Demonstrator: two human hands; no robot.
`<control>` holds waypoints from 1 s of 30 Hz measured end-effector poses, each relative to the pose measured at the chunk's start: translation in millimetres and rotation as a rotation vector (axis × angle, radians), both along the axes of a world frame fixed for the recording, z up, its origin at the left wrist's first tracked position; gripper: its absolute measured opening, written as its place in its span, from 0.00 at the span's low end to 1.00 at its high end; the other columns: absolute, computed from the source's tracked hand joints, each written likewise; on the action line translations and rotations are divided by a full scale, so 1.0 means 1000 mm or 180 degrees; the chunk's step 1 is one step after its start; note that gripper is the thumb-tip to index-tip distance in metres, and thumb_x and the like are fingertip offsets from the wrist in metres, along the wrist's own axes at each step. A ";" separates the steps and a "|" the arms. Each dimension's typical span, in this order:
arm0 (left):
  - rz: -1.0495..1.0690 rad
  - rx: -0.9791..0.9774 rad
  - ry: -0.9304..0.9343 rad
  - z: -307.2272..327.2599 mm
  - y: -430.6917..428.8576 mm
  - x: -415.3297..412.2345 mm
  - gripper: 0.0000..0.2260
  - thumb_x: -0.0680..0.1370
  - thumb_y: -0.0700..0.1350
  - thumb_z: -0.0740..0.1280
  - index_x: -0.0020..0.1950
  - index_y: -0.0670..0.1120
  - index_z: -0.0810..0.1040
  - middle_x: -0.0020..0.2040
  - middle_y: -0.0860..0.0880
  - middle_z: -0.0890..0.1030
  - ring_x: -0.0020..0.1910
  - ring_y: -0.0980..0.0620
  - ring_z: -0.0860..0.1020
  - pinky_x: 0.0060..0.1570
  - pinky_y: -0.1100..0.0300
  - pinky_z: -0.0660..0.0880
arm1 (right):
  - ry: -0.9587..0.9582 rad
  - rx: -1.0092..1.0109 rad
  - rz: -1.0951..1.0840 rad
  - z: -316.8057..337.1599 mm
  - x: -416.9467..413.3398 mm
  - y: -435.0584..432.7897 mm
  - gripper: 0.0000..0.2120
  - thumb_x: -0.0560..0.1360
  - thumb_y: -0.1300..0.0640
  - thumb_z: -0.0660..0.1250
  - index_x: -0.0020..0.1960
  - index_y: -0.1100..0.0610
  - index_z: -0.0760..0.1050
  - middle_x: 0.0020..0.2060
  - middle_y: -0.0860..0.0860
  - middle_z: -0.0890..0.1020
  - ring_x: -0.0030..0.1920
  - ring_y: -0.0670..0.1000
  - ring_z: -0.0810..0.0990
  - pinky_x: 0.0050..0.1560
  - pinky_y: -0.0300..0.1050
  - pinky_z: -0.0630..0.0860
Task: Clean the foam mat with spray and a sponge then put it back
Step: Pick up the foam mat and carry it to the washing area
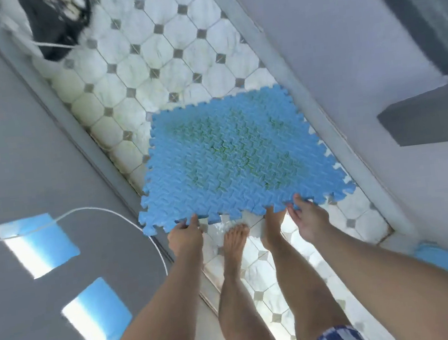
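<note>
Foam mat, blue and jigsaw-edged, held out flat just beyond both hands, above the tiled floor. Gripped along its near edge: left hand pinching close to one end, right hand curled round the edge toward the other. Shows a greenish stain across the middle, so probably sits at the carrying step, before any cleaning. No spray or sponge in view. Next calls for laying it down flat within reach and fetching both. No brand, label or legible writing anywhere.
</note>
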State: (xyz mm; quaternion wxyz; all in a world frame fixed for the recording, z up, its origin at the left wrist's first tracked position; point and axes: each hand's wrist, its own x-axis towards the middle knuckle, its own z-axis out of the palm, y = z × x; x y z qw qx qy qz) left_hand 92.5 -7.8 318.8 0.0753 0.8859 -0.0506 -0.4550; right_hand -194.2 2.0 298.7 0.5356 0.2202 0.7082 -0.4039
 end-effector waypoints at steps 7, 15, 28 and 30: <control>-0.1563 -0.0437 -0.0021 0.139 -0.037 -0.033 0.18 0.77 0.51 0.72 0.34 0.40 0.79 0.37 0.43 0.85 0.33 0.49 0.78 0.36 0.58 0.74 | -0.0154 0.0228 -0.1113 0.131 -0.011 0.080 0.09 0.76 0.65 0.72 0.53 0.62 0.75 0.49 0.59 0.80 0.45 0.54 0.82 0.30 0.39 0.81; -0.3682 -0.0476 0.0119 0.237 0.010 -0.134 0.21 0.77 0.54 0.71 0.38 0.36 0.84 0.36 0.41 0.86 0.39 0.43 0.84 0.37 0.54 0.77 | -0.0474 0.0049 -0.2365 0.244 -0.036 0.241 0.03 0.80 0.64 0.67 0.50 0.62 0.73 0.41 0.58 0.76 0.32 0.53 0.82 0.24 0.40 0.80; -0.6781 -0.0645 0.0238 0.279 0.244 -0.339 0.21 0.78 0.51 0.71 0.43 0.32 0.82 0.45 0.32 0.84 0.49 0.35 0.83 0.42 0.50 0.73 | -0.0365 -0.0274 -0.5115 0.286 0.024 0.519 0.03 0.81 0.65 0.64 0.49 0.62 0.75 0.37 0.56 0.79 0.23 0.46 0.81 0.27 0.38 0.80; -0.7039 -0.0626 0.0266 0.282 0.291 -0.365 0.21 0.78 0.51 0.72 0.43 0.30 0.82 0.45 0.31 0.84 0.49 0.34 0.83 0.44 0.48 0.75 | -0.0282 -0.0237 -0.5442 0.281 0.035 0.555 0.06 0.81 0.65 0.65 0.57 0.62 0.75 0.39 0.56 0.80 0.26 0.47 0.83 0.27 0.38 0.80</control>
